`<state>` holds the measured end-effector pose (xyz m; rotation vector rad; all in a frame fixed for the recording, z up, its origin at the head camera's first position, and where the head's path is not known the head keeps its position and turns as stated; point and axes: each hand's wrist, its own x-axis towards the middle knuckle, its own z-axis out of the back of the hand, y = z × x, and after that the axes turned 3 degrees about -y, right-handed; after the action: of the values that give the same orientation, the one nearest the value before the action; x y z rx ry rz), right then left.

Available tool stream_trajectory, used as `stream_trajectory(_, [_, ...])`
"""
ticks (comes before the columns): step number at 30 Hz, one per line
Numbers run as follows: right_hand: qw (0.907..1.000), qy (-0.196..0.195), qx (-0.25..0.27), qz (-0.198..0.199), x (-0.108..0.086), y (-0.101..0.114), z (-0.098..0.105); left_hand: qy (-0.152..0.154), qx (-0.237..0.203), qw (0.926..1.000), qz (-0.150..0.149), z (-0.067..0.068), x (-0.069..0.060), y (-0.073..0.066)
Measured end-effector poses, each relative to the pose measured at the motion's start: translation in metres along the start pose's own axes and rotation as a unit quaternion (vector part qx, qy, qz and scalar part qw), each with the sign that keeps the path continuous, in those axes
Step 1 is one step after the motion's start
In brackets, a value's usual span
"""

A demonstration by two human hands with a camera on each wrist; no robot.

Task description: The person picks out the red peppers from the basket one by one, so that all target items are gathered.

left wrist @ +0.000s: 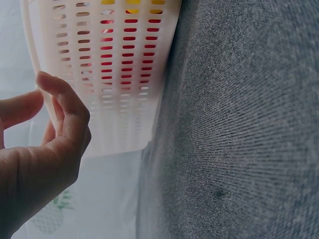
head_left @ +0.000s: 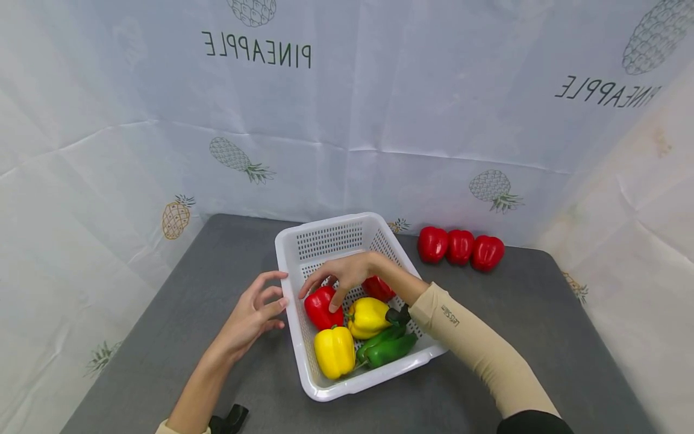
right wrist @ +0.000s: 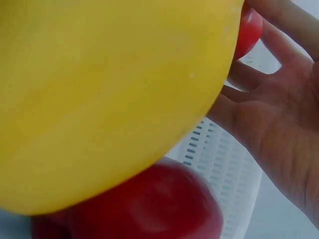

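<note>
My right hand reaches into a white perforated basket. Its thumb and fingers are round a red bell pepper at the left side; in the right wrist view a sliver of that pepper shows by the fingers. My left hand is at the basket's left rim, fingertips touching it, fingers loosely bent. Also inside are a yellow bell pepper in the near left corner, another yellow bell pepper mid-basket, green peppers, and a second red bell pepper partly behind my right forearm.
Several things stand on the dark grey table: besides the basket, a row of red bell peppers lies at the back right. A white curtain with pineapple prints hangs behind and along both sides.
</note>
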<state>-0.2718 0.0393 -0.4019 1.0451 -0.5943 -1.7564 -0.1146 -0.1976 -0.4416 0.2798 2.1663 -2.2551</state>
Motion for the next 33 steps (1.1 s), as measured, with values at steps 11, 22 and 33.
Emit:
stream_trajectory(11, [0.9989,-0.046,0.002,0.004,-0.014,0.005,0.008,-0.002,0.001,1.0,0.003,0.0,-0.001,0.0])
stream_trajectory(22, [0.9939,-0.101,0.033,0.028,-0.042,0.017,0.019,-0.005,0.003,1.0,0.007,-0.001,0.0,-0.001])
stream_trajectory(33, [0.9866,-0.147,0.043,0.056,-0.077,0.026,0.031,-0.009,0.003,0.9999,0.011,-0.001,0.0,-0.001])
